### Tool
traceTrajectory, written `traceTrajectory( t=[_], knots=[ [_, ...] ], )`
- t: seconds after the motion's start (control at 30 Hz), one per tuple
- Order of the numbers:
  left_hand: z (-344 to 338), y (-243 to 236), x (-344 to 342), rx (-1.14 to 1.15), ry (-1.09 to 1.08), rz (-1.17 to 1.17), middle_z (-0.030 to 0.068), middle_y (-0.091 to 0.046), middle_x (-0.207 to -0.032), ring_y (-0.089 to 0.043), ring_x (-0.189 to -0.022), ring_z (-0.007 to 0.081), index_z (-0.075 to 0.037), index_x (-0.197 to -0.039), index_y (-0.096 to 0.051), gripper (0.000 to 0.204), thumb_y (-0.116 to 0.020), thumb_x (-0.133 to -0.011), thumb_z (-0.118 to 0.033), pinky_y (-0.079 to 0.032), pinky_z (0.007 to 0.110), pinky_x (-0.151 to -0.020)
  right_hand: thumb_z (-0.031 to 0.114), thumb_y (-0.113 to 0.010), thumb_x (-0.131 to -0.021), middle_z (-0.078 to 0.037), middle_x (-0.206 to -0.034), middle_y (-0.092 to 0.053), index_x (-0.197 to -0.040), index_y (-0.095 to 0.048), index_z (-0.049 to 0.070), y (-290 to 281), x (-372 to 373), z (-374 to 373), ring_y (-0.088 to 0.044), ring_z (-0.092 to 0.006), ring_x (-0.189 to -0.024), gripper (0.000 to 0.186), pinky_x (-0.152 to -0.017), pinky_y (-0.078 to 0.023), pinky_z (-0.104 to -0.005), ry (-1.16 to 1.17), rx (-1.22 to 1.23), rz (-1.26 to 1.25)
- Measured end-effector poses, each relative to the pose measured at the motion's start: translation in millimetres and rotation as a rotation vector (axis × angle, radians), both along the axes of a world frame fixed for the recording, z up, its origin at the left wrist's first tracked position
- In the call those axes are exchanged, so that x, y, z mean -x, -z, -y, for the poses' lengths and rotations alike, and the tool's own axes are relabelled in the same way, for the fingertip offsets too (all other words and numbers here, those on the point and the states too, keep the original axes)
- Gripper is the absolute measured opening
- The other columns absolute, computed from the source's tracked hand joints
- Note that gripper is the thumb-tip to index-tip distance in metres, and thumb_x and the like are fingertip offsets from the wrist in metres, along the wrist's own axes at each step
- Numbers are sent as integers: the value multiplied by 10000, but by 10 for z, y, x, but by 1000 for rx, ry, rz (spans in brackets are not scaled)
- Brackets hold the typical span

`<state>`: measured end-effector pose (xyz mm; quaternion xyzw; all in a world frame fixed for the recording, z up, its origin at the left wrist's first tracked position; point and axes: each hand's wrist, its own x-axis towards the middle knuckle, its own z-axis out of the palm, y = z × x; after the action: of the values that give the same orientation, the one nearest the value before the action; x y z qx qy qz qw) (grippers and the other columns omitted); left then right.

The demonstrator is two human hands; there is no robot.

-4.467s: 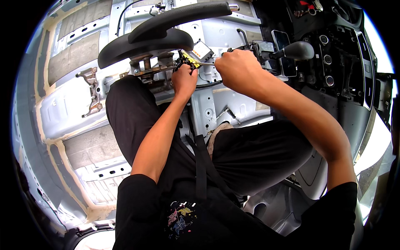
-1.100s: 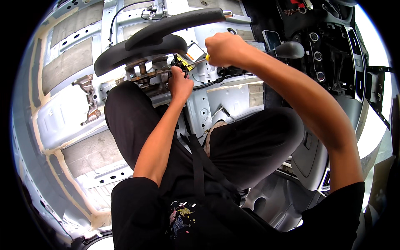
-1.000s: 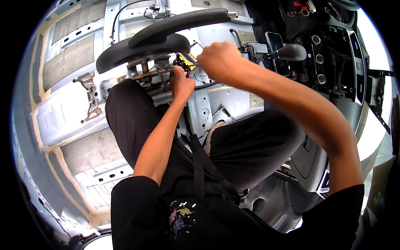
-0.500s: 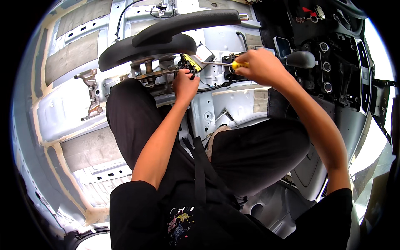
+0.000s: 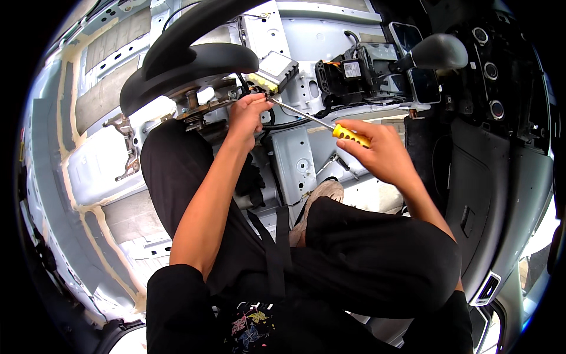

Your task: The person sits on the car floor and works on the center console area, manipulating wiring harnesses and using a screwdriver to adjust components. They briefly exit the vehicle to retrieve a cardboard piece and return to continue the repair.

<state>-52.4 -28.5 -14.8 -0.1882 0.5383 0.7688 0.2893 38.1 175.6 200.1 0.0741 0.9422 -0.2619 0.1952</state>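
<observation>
My right hand (image 5: 383,152) is closed around the yellow-and-black handle of a screwdriver (image 5: 352,135). Its metal shaft slants up and left, and the tip reaches the fingertips of my left hand (image 5: 245,120). Those left fingers are pinched together beside the dark wiring at the near edge of a silver control module (image 5: 277,66). What they grip is hidden behind them. A yellow connector strip (image 5: 263,82) runs along the module's edge, just beyond the left fingers. The module rests tilted next to the steering wheel (image 5: 203,64).
Right of the module, a black shifter assembly (image 5: 348,79) carries a grey gear knob (image 5: 439,52). A phone (image 5: 424,86) lies by it. Metal hand tools (image 5: 337,165) lie on the bare car floor (image 5: 298,159), near my shoe (image 5: 318,197). A rusty bracket (image 5: 127,144) stands at left.
The view has shifted. My right hand has come nearer to me with the screwdriver, whose tip now meets my left fingers. The shifter assembly shows more fully.
</observation>
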Motion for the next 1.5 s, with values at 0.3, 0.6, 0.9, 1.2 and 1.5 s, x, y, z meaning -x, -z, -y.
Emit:
traceTrajectory(
  t=[0.3, 0.6, 0.9, 1.2, 1.5],
  knots=[
    [193, 118, -16, -527, -36, 73, 43, -688, -1038, -352, -434, 48, -1, -1213, -522, 299, -565, -920, -43, -299, 221, -411, 249, -722, -889, -153, -900, -734, -1210, -684, 70, 900, -540, -91, -691, -234, -714, 369, -671, -521, -314, 227, 225, -152],
    [231, 163, 5, -640, 24, 11, 69, -586, -1027, -371, -482, 59, 12, -1104, -495, 146, -478, -991, -79, -356, 230, -490, 237, -717, -888, -173, -972, -730, -1214, -671, 48, 1245, -848, -21, -714, -294, -801, 379, -713, -537, -328, 291, 478, -249],
    [220, 178, -19, -633, 19, 49, 38, -586, -1087, -367, -490, 54, 23, -1184, -476, 217, -416, -1054, -139, -369, 234, -504, 243, -712, -888, -194, -1040, -717, -1209, -670, 34, 1301, -871, -1, -704, -350, -908, 386, -783, -548, -372, 330, 497, -229],
    [246, 260, -43, -550, -9, -7, 104, -650, -1268, -395, -492, 36, -13, -1297, -536, 302, -499, -1003, -70, -363, 226, -482, 244, -691, -888, -188, -985, -718, -1175, -674, 48, 1266, -832, 8, -691, -365, -869, 348, -755, -542, -412, 328, 379, -297],
    [168, 167, -81, -386, 40, -71, 129, -650, -1299, -397, -503, 17, -79, -1202, -587, 212, -533, -1035, -197, -409, 202, -514, 203, -674, -876, -172, -988, -707, -1177, -657, 51, 1258, -815, 68, -681, -360, -852, 337, -752, -534, -402, 368, 257, -338]
  ],
)
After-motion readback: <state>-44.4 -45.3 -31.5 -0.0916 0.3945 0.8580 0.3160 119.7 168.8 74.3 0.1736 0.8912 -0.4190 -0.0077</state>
